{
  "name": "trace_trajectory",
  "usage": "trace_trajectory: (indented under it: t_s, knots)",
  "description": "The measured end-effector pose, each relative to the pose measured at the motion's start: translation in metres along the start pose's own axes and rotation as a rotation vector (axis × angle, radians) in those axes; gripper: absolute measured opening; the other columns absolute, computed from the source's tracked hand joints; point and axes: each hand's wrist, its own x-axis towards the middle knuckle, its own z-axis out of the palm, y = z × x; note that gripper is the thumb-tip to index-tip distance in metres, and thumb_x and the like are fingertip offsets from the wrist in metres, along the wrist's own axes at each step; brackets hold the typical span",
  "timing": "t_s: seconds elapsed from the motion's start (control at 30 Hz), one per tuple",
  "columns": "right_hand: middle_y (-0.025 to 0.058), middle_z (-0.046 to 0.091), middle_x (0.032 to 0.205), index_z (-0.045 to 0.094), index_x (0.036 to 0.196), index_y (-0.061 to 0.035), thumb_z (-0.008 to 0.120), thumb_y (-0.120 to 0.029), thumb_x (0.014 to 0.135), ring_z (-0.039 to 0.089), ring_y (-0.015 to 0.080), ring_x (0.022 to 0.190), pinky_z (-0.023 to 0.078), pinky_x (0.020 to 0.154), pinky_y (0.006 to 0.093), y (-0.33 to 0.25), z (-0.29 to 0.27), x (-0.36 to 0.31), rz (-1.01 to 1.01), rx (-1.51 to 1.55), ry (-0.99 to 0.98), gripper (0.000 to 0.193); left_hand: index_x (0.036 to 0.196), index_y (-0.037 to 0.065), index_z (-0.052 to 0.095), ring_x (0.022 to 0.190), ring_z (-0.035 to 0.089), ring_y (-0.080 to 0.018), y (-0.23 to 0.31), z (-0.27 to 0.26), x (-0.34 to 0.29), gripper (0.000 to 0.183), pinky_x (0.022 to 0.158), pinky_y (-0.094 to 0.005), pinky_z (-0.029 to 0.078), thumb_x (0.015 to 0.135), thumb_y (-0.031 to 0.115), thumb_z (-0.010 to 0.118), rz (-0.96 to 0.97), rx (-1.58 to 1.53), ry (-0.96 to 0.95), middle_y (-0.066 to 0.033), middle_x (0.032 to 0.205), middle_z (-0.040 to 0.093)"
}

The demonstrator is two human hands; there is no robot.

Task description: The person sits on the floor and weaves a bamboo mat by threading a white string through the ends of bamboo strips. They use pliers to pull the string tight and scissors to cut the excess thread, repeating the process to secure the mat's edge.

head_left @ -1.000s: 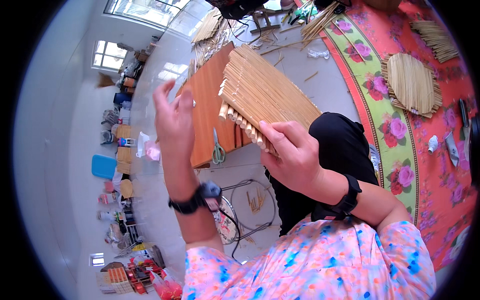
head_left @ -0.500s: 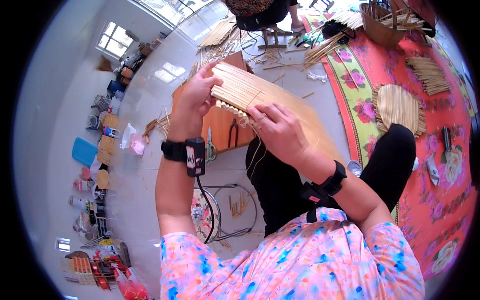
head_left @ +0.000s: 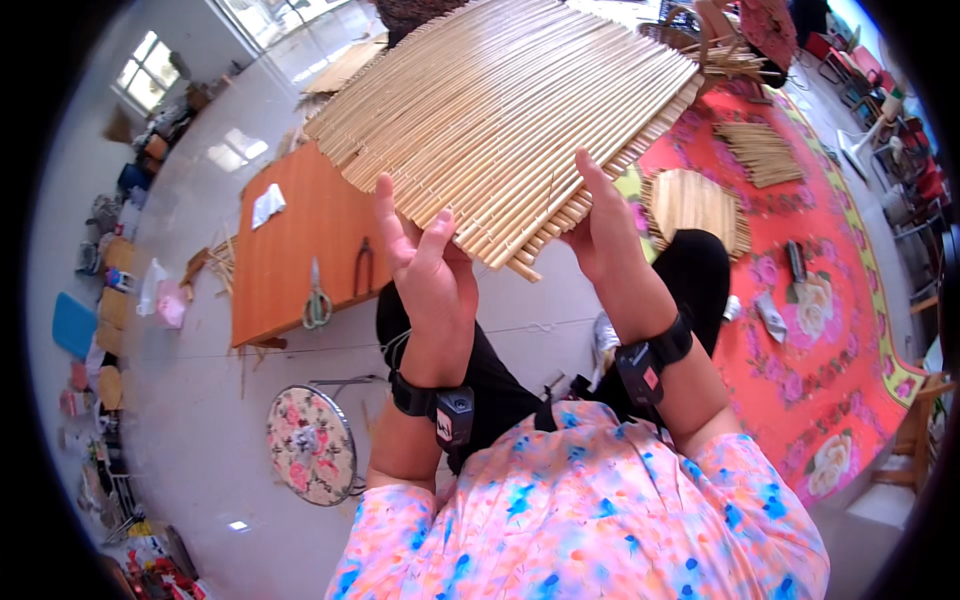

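Pale tiled floor [head_left: 200, 370] fills the left of the head view, and a red flowered cloth [head_left: 790, 400] is spread on the right. Between them, raised in the air before the person, is a mat [head_left: 500, 120] made of thin sticks.

It lies ahead of both hands, beyond the fingertips. Its sticks run slantwise, from near the hands toward the upper right, so their long axis points away from the body and to the right. The left hand [head_left: 436, 275] is at the jagged side where the stick ends come out; the right hand [head_left: 612, 235] is beside the outermost sticks. Both touch the mat, and I cannot say that one is clearly nearer.

On the left hand, the thumb and one finger stand well apart against the edge. On the right hand, the thumb points up along the border. The other fingers are mostly hidden, therefore I cannot tell how firmly either hand closes on it.

To the left, an orange-brown surface [head_left: 330, 210] carries scissors [head_left: 317, 300], pliers [head_left: 363, 265] and a white scrap [head_left: 268, 205]. A rounded mat [head_left: 690, 210] lies on the cloth.
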Motion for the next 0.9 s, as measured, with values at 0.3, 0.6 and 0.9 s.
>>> trace_trajectory:
  t_s: [0.3,0.6,0.9]
  knots:
    - [0.0128,0.070,0.084,0.066,0.093,0.0087,0.068,-0.007,0.070,0.067,0.0182,0.073,0.053,0.070,0.0292,-0.018,-0.038,0.006,-0.456,-0.653,0.157,0.029,0.152,0.020,-0.004,0.106,0.063,-0.0288,-0.054,-0.038,-0.046,0.067,0.076,-0.0404,0.057,0.103,0.024,0.041,-0.770,0.132,-0.198,-0.0157,0.135,0.047]
    - [0.0149,0.065,0.071,0.063,0.074,0.0085,0.075,-0.014,0.062,0.062,0.0196,0.061,0.048,0.054,0.0359,-0.010,-0.060,0.057,-0.324,-0.848,0.303,0.028,0.140,0.008,0.035,0.065,0.067,-0.0224,-0.002,-0.055,-0.091,0.053,0.058,-0.0300,0.051,0.095,0.025,0.057,-0.403,1.166,-0.724,-0.0098,0.086,0.069]
    - [0.0117,0.060,0.070,0.061,0.078,0.0085,0.074,-0.012,0.067,0.057,0.0206,0.054,0.045,0.048,0.0346,0.017,-0.033,0.089,-0.278,-1.016,0.366,0.027,0.081,0.003,0.073,0.087,0.061,-0.0281,-0.001,0.025,-0.137,0.024,0.096,-0.0592,0.039,0.081,0.020,0.056,0.683,1.632,-1.756,-0.0100,0.085,0.064]
